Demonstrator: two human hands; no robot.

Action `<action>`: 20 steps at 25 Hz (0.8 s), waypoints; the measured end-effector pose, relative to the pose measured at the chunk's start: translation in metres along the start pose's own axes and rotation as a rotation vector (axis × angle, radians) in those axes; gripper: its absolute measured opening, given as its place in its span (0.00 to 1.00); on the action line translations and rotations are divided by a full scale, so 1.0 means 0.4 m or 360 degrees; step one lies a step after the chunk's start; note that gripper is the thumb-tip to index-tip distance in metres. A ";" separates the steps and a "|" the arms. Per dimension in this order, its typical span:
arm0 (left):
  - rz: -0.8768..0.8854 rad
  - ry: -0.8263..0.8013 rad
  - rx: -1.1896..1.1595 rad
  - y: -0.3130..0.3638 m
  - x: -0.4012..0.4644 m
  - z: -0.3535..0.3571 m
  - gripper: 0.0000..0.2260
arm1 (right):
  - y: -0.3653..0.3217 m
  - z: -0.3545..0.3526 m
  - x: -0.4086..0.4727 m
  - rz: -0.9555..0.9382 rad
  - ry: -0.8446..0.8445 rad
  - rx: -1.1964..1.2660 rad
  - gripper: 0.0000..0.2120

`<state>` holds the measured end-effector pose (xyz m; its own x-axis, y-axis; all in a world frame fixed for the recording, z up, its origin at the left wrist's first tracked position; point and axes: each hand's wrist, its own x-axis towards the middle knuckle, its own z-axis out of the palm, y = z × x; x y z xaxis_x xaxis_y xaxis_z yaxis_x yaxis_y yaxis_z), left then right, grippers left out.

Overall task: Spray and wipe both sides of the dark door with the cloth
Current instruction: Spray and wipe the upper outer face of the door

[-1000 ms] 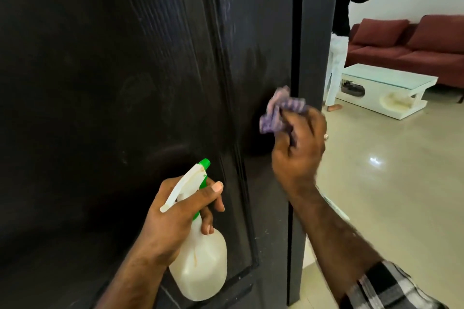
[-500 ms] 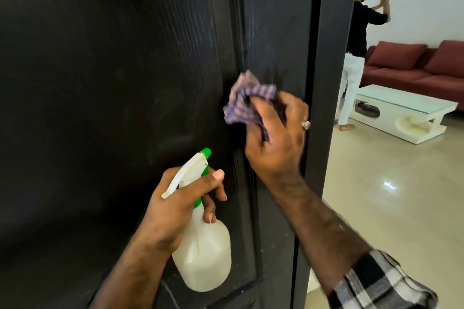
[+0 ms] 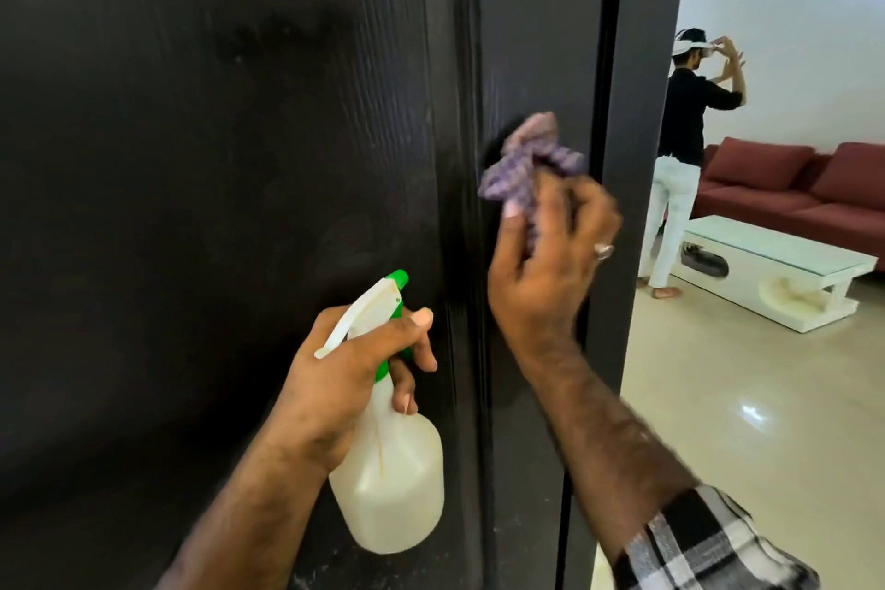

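Observation:
The dark door (image 3: 215, 158) fills the left and middle of the head view, its wood grain showing pale streaks. My right hand (image 3: 546, 268) grips a crumpled purple checked cloth (image 3: 522, 163) and presses it against the door's right stile, close to the door's edge. My left hand (image 3: 354, 374) holds a white spray bottle (image 3: 390, 484) by its neck, thumb over the white trigger head. The green nozzle (image 3: 399, 277) points up toward the door panel. The bottle hangs upright just in front of the door.
The door's edge and dark frame (image 3: 637, 158) stand right of my right hand. Beyond it lie a glossy tiled floor (image 3: 742, 422), a white coffee table (image 3: 776, 273), a red sofa (image 3: 790, 187) and a standing person (image 3: 685, 149) with raised arms.
My right hand moved the cloth left across the stile and then back right and slightly up toward the door's edge. My left hand and the bottle kept almost the same place.

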<state>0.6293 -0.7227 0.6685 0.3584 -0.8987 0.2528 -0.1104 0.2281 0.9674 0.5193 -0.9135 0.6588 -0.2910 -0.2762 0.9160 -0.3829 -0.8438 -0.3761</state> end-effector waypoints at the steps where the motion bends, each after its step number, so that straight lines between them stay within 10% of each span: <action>1: 0.0012 -0.0001 -0.0010 0.007 0.005 0.006 0.17 | 0.003 -0.010 -0.050 -0.0186 -0.0141 -0.0011 0.16; 5: 0.0052 -0.0036 0.0004 0.048 0.023 0.008 0.16 | 0.118 -0.116 -0.148 -0.0629 -0.0564 -0.0036 0.15; 10: 0.0085 -0.0045 0.0040 0.129 0.064 0.043 0.15 | 0.019 0.001 0.105 0.0189 0.0022 0.0115 0.17; 16: 0.0118 -0.0020 0.0042 0.193 0.087 0.044 0.13 | 0.125 -0.098 -0.011 -0.0713 -0.0555 -0.0044 0.17; 20: 0.0056 -0.0027 0.0059 0.219 0.100 0.053 0.13 | 0.069 -0.028 0.178 -0.0088 -0.0205 0.0015 0.17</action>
<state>0.6143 -0.7467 0.7630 0.3382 -0.8966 0.2860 -0.1573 0.2458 0.9565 0.4783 -0.9514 0.7121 -0.1542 -0.2856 0.9459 -0.3870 -0.8634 -0.3238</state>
